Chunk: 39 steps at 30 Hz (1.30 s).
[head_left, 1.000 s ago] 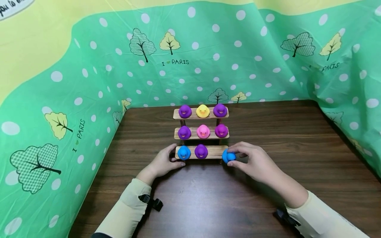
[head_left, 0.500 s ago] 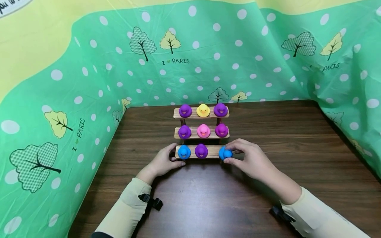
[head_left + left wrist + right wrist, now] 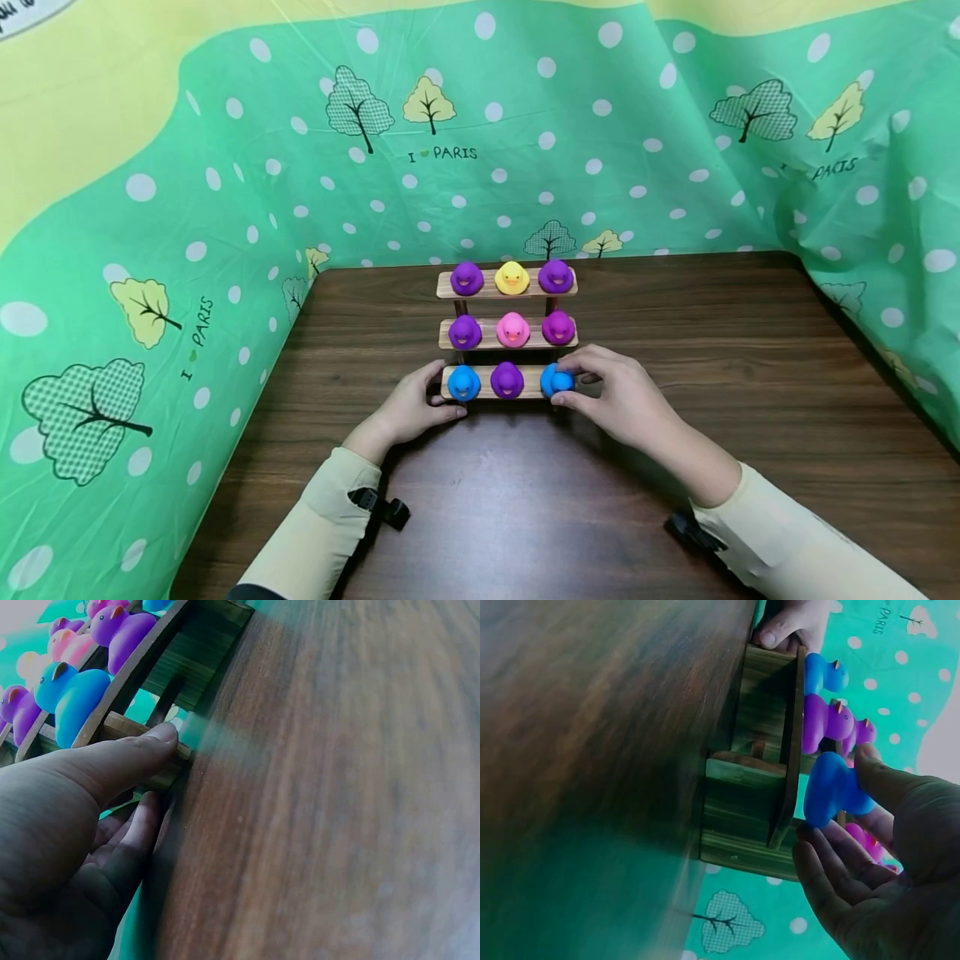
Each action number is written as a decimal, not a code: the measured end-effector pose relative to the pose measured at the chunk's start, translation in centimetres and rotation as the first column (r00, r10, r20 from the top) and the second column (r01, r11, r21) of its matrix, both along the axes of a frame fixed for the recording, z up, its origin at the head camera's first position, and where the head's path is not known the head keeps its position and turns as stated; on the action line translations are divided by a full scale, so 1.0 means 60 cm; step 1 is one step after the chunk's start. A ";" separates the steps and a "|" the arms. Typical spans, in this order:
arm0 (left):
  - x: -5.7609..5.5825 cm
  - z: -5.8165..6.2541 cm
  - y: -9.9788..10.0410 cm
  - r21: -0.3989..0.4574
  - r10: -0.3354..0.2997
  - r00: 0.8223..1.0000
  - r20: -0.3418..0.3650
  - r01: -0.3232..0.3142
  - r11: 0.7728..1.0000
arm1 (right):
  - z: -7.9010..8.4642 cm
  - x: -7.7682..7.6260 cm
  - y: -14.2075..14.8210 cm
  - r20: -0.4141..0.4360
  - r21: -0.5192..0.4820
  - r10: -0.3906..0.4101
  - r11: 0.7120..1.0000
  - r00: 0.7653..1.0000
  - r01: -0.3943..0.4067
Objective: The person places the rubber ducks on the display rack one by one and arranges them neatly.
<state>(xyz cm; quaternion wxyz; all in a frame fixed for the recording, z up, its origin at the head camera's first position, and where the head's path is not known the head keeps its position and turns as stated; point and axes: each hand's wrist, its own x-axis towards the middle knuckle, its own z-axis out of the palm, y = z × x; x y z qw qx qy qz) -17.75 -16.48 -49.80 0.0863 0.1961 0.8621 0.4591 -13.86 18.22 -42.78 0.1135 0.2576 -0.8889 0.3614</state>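
Observation:
A three-tier wooden stand (image 3: 528, 383) holds rows of small rubber ducks. My right hand (image 3: 633, 400) pinches a blue rubber duck (image 3: 826, 791) between thumb and fingers, at the right end of the lowest tier. In the right wrist view this duck's base is close against the shelf. At the stand's lower left, my left hand (image 3: 408, 407) grips its wooden leg, thumb in front and fingers behind, as the left wrist view shows. Beside that hand, another blue duck (image 3: 463, 383) sits on the lowest tier, with a purple duck (image 3: 507, 381) in the middle.
A pink duck (image 3: 513, 330) stands between two purple ones on the middle tier. Up top, a yellow duck (image 3: 512, 278) has purple neighbours. Green dotted cloth (image 3: 480, 108) walls the back and sides of the dark wooden table (image 3: 510, 500).
My right hand has moved left with the blue duck, from beyond the lowest tier's right end to over it. My left hand stays on the stand.

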 end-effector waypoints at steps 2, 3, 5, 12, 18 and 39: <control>0.000 -0.001 0.000 0.000 -0.001 1.000 -0.003 0.001 1.000 | 0.001 -0.001 -0.003 0.004 0.005 -0.006 1.000 1.000 0.006; 0.000 -0.001 0.000 0.003 0.000 1.000 0.000 0.000 1.000 | 0.001 -0.002 -0.005 0.007 0.004 -0.006 1.000 1.000 0.006; 0.000 -0.002 0.000 0.010 -0.002 1.000 0.002 0.002 1.000 | -0.001 -0.004 -0.006 0.009 0.004 -0.008 1.000 1.000 0.008; 0.000 -0.001 0.002 0.010 -0.006 1.000 -0.003 0.006 1.000 | -0.003 -0.006 -0.009 0.028 0.024 -0.018 1.000 0.999 0.017; 0.000 -0.002 0.001 0.004 -0.009 1.000 -0.008 0.009 1.000 | -0.005 -0.006 -0.007 0.048 0.039 -0.026 0.999 0.999 0.024; 0.005 0.001 0.000 0.018 -0.019 1.000 -0.001 0.019 1.000 | -0.004 -0.004 0.016 0.043 0.040 -0.061 0.997 0.997 0.059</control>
